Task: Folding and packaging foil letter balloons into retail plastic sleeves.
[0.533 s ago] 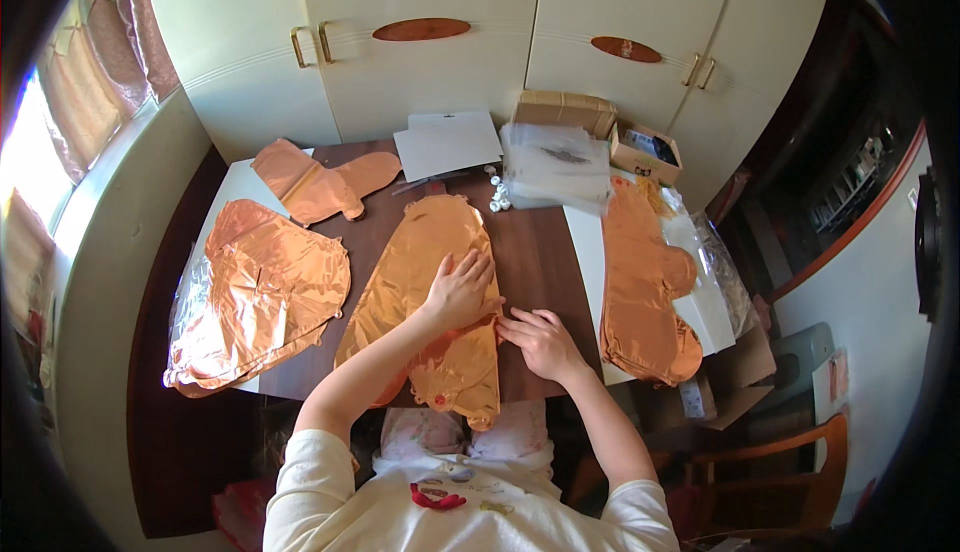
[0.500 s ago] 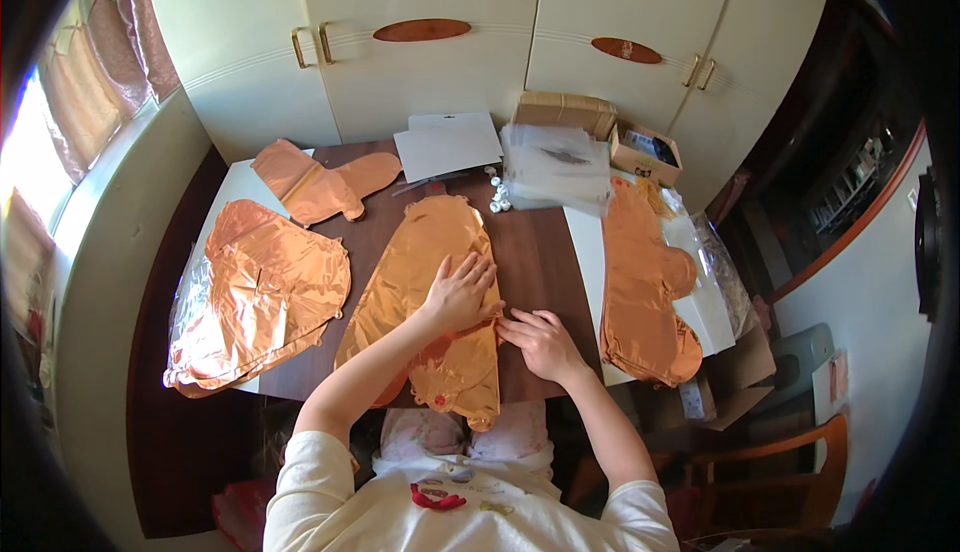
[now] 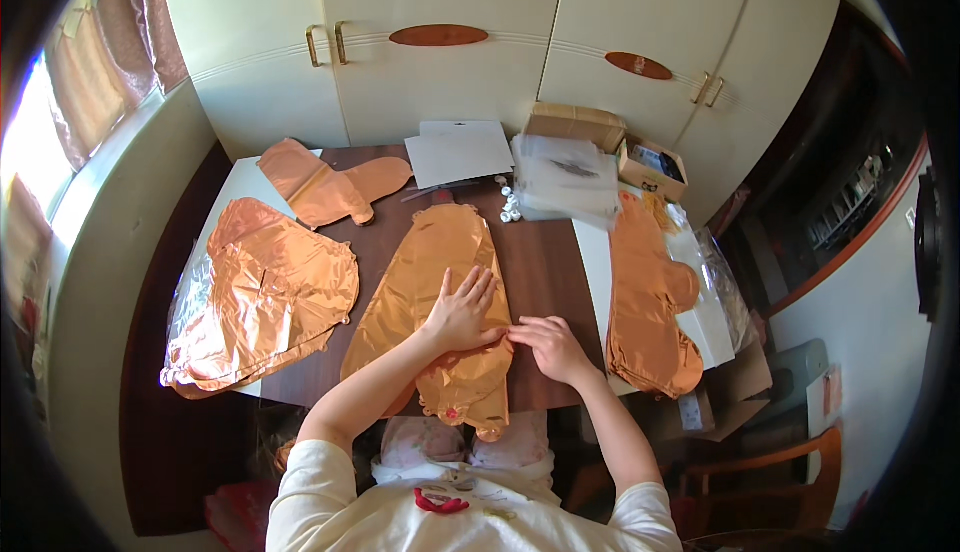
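A folded orange-gold foil balloon [image 3: 415, 282] lies flat on the dark wooden table in front of me. My left hand [image 3: 465, 310] rests palm down on its right half, fingers spread and thumb reaching to the right edge. At that same edge, my right hand [image 3: 553, 349] has its fingertips drawn together on the foil; the undersides of those fingers are hidden. A small red spot shows near the balloon's lower end, which hangs slightly over the table's front edge.
Another large foil balloon [image 3: 270, 292] lies at the left, a smaller one [image 3: 325, 187] behind it, and a long one [image 3: 645, 302] at the right. White cards [image 3: 460, 157], clear plastic bags [image 3: 565, 177], small white pieces [image 3: 510, 207] and an open box [image 3: 650, 167] sit at the back.
The view has shifted slightly, so everything sits a little right and lower. Both hands stay at the balloon's right edge, with the left hand still pressed flat.
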A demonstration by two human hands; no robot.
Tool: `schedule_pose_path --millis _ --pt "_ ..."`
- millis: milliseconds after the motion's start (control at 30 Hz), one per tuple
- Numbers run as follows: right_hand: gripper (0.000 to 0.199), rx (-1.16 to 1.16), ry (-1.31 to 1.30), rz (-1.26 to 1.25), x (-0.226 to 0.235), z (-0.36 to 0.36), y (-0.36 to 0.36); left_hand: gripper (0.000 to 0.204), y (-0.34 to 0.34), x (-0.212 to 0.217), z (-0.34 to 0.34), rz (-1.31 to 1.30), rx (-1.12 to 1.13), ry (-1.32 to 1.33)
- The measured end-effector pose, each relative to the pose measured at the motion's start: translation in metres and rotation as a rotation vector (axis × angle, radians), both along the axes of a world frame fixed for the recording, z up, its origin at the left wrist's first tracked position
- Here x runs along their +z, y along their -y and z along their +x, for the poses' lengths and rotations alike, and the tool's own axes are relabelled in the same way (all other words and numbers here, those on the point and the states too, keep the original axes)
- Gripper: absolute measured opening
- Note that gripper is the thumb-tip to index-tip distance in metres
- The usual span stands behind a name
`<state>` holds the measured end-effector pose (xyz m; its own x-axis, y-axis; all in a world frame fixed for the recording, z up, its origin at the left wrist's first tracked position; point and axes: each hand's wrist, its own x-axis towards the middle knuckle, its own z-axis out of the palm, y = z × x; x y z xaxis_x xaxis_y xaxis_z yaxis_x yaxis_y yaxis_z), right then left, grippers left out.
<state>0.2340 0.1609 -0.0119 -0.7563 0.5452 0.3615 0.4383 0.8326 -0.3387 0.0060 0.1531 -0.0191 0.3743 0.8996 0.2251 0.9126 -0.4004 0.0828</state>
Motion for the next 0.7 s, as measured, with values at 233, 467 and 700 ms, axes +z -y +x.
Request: schedule_pose_path --millis 233,467,700 --pt "0.033 0.020 0.138 0.136 0.007 -0.025 -0.049 0.091 0.000 -0.002 0.000 -0.008 -0.003 -0.027" --pt "0.037 -0.025 0.181 0.143 0.001 -0.050 -0.110 0.092 0.001 0.002 0.003 -0.011 0.018 -0.020" --pt "0.041 -0.085 0.242 0.086 -0.001 -0.077 -0.156 0.090 0.005 0.006 0.003 -0.025 0.029 -0.045"
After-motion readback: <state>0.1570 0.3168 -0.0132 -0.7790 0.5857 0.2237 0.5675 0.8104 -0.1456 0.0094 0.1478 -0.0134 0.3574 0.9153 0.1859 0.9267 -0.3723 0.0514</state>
